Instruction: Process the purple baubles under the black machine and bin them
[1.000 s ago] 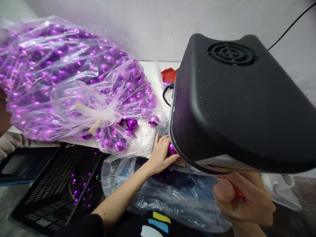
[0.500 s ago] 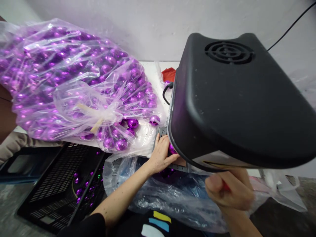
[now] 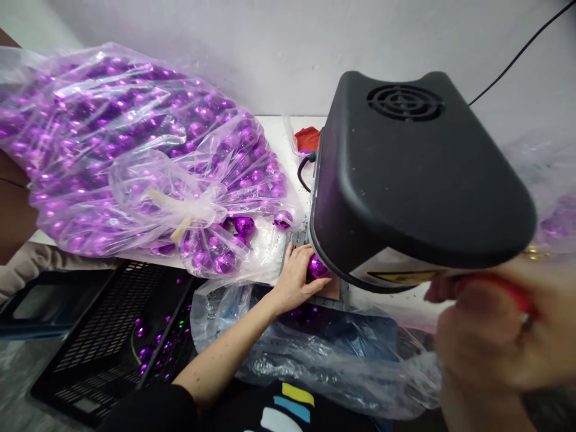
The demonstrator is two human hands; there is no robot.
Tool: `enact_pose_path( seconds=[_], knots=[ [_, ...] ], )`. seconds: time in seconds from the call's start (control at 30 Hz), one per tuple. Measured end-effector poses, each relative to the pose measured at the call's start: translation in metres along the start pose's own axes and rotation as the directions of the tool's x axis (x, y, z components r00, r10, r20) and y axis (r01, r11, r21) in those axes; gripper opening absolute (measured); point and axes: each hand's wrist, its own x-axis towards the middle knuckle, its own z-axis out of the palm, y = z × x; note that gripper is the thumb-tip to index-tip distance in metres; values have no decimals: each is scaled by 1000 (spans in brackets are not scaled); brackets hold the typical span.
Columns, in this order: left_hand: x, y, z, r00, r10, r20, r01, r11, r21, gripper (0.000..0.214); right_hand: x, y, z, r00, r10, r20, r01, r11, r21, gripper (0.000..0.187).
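Note:
My left hand (image 3: pixel 294 279) is closed around a shiny purple ball (image 3: pixel 318 267), which rests on a small brown board (image 3: pixel 330 289) on the machine's grey metal base. Above it looms the black housing (image 3: pixel 423 174) of a bench machine, with a round vent and a yellow warning label (image 3: pixel 399 277). My right hand (image 3: pixel 499 330), smeared by motion, grips a red handle (image 3: pixel 508 291) at the right of the housing. The underside of the machine over the ball is hidden by the housing.
A large tied clear bag (image 3: pixel 153 138) of purple balls fills the table's left. Loose balls (image 3: pixel 245 225) lie beside it. Below left, a black crate (image 3: pixel 103 336) holds several balls. Clear plastic sheeting (image 3: pixel 324 366) hangs at the table's front. Red cloth (image 3: pixel 308 139) lies behind.
My right hand has swung right with the red handle. More of the purple ball shows under my left hand, which stays in place. The view has shifted slightly.

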Motion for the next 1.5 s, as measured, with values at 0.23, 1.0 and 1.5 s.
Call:
enact_pose_path(
  seconds=[0.23, 1.0, 1.5],
  knots=[
    [-22, 18, -21, 996, 76, 35, -76, 997, -12, 49, 73, -26, 19, 983, 175, -53, -143, 915, 377, 43],
    [77, -16, -84, 997, -37, -72, 73, 808, 585, 27, 81, -13, 23, 983, 182, -27, -155, 897, 415, 37],
    [-5, 5, -47, 923, -352, 157, 355, 617, -702, 50, 82, -16, 24, 986, 162, -38, -133, 901, 412, 54]
  ],
)
